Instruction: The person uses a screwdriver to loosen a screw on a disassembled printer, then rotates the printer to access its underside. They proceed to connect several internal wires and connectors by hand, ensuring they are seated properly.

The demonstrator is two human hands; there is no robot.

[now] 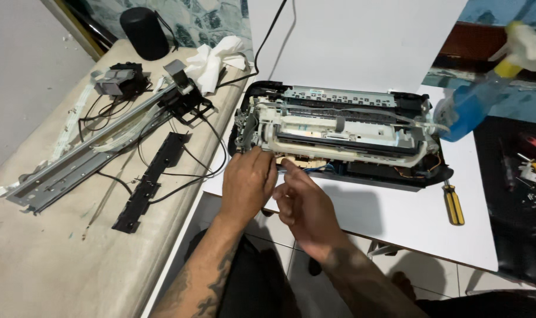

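- You are working at the opened printer (344, 132), a black base with its white and grey inner frame bared, lying on the white table (409, 218) with its long axis running left to right across your view.
- Your left hand (248, 182) is resting at the printer's front-left corner, knuckles up, its fingers curled onto the frame edge there; the fingertips are hidden, so I cannot tell whether that grip is pinching a part or only pressing on it.
- Your right hand (303, 203) is sitting just to the right of the left one, nearly touching it, with the forefinger (287, 165) stretched out toward the printer's front edge and the other fingers loosely folded; it is holding nothing that shows.
- Both hands are crowding the printer's left end, so the spot being touched is lying straight ahead of them, and the left hand is the nearer one. The rest of the printer is stretching away to the right of both hands.
- Right of the printer's front-right corner, a yellow-and-black screwdriver (454, 204) is lying on the table, well apart from your right hand.
- Beyond the printer's right end, a blue spray bottle (474, 106) is leaning.
- Left of the printer, on the beige bench, a metal rail assembly (97, 147) and a black plastic strip (150, 182) are lying with loose cables.
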